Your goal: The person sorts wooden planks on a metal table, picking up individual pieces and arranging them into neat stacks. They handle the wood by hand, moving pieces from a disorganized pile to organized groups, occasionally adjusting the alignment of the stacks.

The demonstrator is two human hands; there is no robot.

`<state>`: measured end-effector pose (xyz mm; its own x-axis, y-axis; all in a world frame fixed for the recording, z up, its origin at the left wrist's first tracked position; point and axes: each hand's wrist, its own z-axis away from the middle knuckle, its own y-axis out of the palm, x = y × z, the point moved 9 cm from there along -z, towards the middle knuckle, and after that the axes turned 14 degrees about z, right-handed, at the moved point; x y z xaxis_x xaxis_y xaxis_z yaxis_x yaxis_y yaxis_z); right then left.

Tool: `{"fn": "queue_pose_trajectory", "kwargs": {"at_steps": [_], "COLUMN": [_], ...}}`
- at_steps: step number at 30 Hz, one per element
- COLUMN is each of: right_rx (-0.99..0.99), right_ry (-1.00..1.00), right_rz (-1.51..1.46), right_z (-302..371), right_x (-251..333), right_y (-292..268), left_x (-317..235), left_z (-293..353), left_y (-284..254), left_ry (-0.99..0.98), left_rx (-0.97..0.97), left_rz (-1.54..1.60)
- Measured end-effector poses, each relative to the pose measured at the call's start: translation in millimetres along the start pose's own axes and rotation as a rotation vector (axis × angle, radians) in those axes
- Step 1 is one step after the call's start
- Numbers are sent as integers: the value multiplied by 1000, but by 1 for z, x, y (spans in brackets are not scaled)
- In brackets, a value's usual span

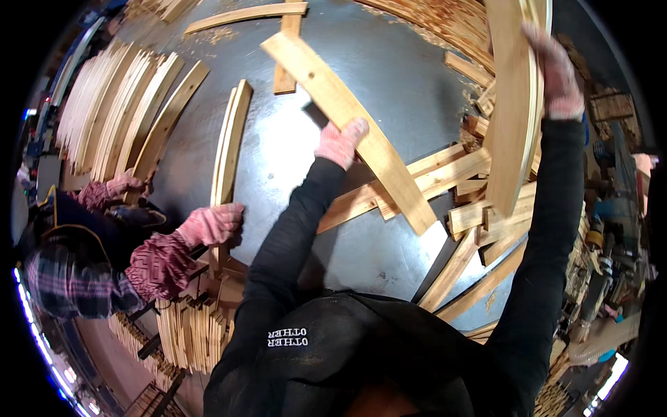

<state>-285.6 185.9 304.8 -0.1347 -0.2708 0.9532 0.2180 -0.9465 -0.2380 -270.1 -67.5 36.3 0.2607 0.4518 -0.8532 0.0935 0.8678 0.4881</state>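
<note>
Many long pale wooden slats (114,111) line the left of the grey metal table (417,83); nearer, a co-worker's pink-gloved hand (212,224) rests by two narrow ones. Mid-table, the person's pink-gloved left hand (340,142) grips a flat, knotted wooden board (375,149) — thumb on top — above loose offcuts (451,174). Rightmost, the gloved right hand (556,73) touches tall pale boards (511,118) — how tightly closed, I can't tell.

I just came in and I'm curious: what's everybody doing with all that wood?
The person wearing the camera grips a wooden board in the gloved left hand above a gray table. The gloved right hand holds other boards. On the left, a co-worker's gloved hand is at two narrow boards. Loose pieces lie jumbled on the right.
</note>
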Motion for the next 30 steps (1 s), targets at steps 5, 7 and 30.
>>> {"fn": "queue_pose_trajectory", "kwargs": {"at_steps": [5,7,30], "right_rx": [-241,-180,-88], "right_ry": [280,270,-444], "right_rz": [-170,-152,936], "right_z": [8,-4,19], "right_x": [-155,-235,-240], "right_y": [87,145,284], "left_x": [14,43,-5], "left_z": [-32,-29,38], "left_y": [-36,-31,-91], "left_ry": [-245,-284,-176], "left_rx": [140,216,-91], "left_rz": [-526,-596,-1256]}}
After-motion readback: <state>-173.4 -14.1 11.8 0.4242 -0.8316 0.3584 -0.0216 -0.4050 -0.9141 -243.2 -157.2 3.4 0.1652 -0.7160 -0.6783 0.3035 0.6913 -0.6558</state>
